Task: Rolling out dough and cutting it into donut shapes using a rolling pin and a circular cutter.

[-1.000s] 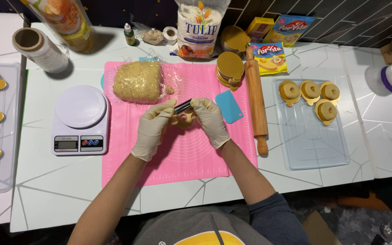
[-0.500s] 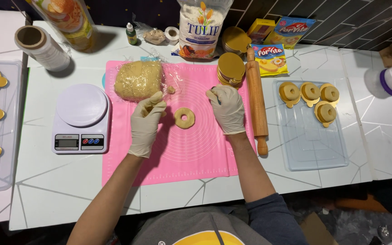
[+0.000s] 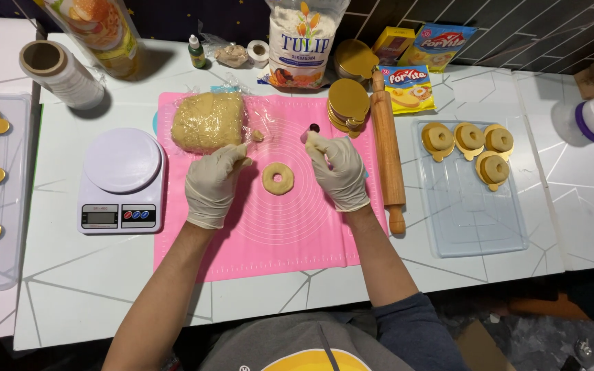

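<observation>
Head view shows one ring of dough (image 3: 278,178) already shaped and lying flat on the pink silicone mat (image 3: 262,240), between the two gloved hands and touching neither. The right hand (image 3: 338,170) pinches a small round cutter (image 3: 314,128) between its fingertips, just above and to the right of the ring. The left hand (image 3: 213,184) is loosely curled; I cannot tell if it holds a crumb of dough. Just above this hand sits a big lump of crumbly yellow dough (image 3: 207,121) on clear film, mostly unused, so I judge much work is left. Four finished rings on golden bases (image 3: 472,145) rest on a clear tray (image 3: 476,220), well to the right of the cutter, beyond the smooth wooden rolling pin (image 3: 386,148).
</observation>
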